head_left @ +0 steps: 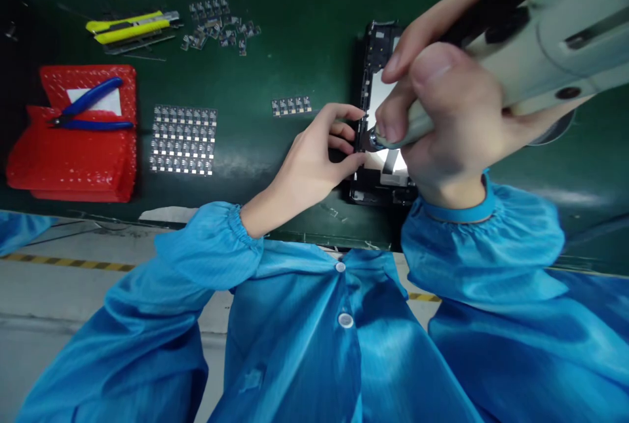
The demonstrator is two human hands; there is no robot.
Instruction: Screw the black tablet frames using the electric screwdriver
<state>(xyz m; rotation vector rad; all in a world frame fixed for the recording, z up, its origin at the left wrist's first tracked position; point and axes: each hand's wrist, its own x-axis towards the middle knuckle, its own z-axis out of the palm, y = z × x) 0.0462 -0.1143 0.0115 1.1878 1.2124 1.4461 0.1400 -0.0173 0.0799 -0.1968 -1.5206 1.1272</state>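
The right grip [452, 128] closes around a pale electric screwdriver [550, 43], its tip on the dark device frame [376, 46] lying on the green desk [304, 63], while the left grip [314, 161] pinches that frame's left edge.

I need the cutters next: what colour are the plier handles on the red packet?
Blue, clearest in the head view: pliers on the red packet.

No legible text, brand or number anywhere: the white slip [111, 106] on the red pack [73, 167], left of the phone frame [376, 50], shows no readable print.
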